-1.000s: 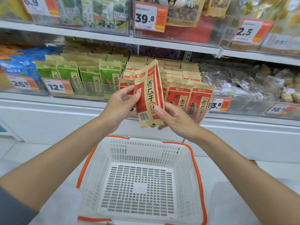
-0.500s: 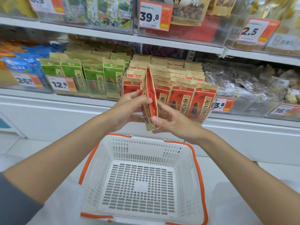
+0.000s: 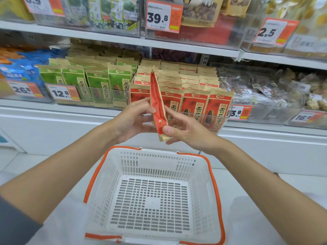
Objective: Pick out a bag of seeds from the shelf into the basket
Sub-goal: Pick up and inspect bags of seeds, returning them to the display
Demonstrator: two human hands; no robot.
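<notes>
In the middle of the frame both hands are holding a red-and-tan bag of seeds (image 3: 158, 106) upright and edge-on to the camera, so that only its narrow red side gusset is showing. The left hand (image 3: 131, 121) is pressing its fingertips against the left face of the bag, fingers curled around it. The right hand (image 3: 184, 128) is pinching the lower end of the bag, with the thumb lying over the near edge and the fingers stretched up behind the right face. The bag is hanging in the air in front of the shelf (image 3: 109, 112), above the far rim of the basket (image 3: 210, 174) and not touching it.

The white slotted basket with its orange trim is sitting in the lower centre of the frame, between the two forearms, and nothing is lying in it.

Behind the hands, a clear tray is carrying rows of matching red seed bags (image 3: 195, 106) standing upright, just right of centre. To their left, green seed bags (image 3: 99, 85) are standing in a neighbouring tray with a 12.8 price tag (image 3: 62, 92) on its front. Blue packets (image 3: 19, 73) are filling the far left of the same shelf, and clear-wrapped snacks are lying at the right.
</notes>
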